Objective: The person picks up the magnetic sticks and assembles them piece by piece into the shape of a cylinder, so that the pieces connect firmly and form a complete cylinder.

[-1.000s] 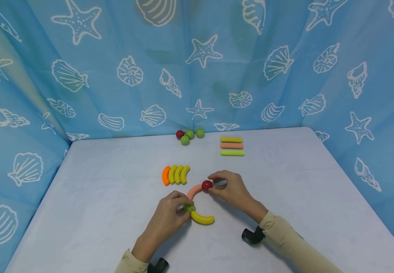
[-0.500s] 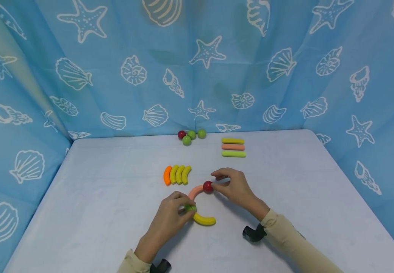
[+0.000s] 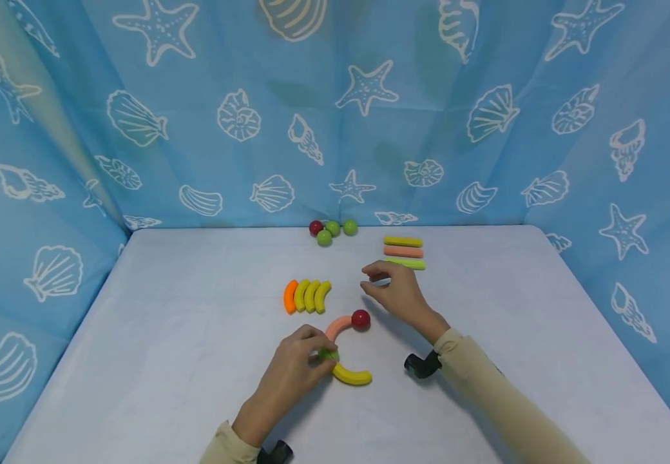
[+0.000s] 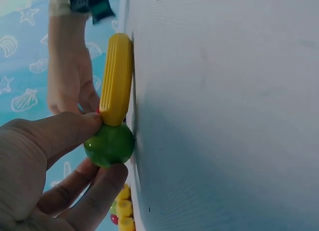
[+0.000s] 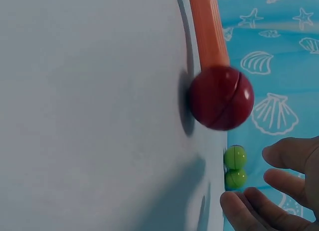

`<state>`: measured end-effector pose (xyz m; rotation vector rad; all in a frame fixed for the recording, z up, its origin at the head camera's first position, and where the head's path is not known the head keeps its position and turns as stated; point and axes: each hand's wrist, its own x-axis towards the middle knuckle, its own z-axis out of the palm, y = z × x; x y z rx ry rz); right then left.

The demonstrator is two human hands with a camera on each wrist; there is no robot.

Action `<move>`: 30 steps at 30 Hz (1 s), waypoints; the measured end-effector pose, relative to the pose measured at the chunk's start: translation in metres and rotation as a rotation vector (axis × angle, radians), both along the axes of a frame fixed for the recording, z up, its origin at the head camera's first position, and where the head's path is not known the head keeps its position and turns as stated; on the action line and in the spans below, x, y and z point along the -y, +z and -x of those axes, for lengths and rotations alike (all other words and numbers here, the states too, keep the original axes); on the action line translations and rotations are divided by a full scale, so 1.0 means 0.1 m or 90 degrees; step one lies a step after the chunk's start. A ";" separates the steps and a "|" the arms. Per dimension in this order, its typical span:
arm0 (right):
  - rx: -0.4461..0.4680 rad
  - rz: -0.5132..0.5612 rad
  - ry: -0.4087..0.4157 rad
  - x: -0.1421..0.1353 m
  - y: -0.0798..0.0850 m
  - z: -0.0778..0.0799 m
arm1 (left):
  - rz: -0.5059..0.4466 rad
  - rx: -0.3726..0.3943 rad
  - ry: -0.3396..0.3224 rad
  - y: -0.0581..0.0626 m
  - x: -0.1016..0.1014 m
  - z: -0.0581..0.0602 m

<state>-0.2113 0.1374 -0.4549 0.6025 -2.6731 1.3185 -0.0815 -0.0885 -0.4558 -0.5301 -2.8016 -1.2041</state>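
Observation:
My left hand (image 3: pixel 297 361) pinches a green ball (image 4: pixel 110 145) between thumb and fingers. A curved yellow piece (image 3: pixel 352 376) meets that ball on its near side, and a curved salmon-pink piece (image 3: pixel 337 327) runs from its far side to a red ball (image 3: pixel 361 319). Together they form a C-shaped chain on the white table. My right hand (image 3: pixel 400 293) is off the red ball, farther back, with fingers apart and nothing between them; it overlaps the end of a straight light-green stick (image 3: pixel 410 264). In the right wrist view the red ball (image 5: pixel 221 98) sits against the pink piece's end.
One orange curved piece (image 3: pixel 290 296) and several yellow curved pieces (image 3: pixel 310 296) lie in a row behind the chain. Loose green balls (image 3: pixel 324 238) and a red one (image 3: pixel 315 227) sit at the back edge. Straight yellow (image 3: pixel 402 241) and pink sticks (image 3: pixel 403 252) lie back right.
My right hand has let go of the red ball and moved back, toward the straight sticks. The left hand still holds the green ball in place; the head view has shifted slightly.

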 end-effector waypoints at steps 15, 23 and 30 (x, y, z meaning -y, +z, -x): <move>-0.030 -0.083 0.009 0.29 0.00 0.44 | -0.015 -0.007 -0.007 0.00 0.05 -0.04; -0.055 -0.095 -0.019 0.37 0.01 0.57 | -0.018 -0.018 -0.012 -0.01 0.06 -0.05; -0.066 -0.151 0.006 0.52 0.00 0.69 | -0.016 -0.017 -0.004 -0.01 0.08 -0.07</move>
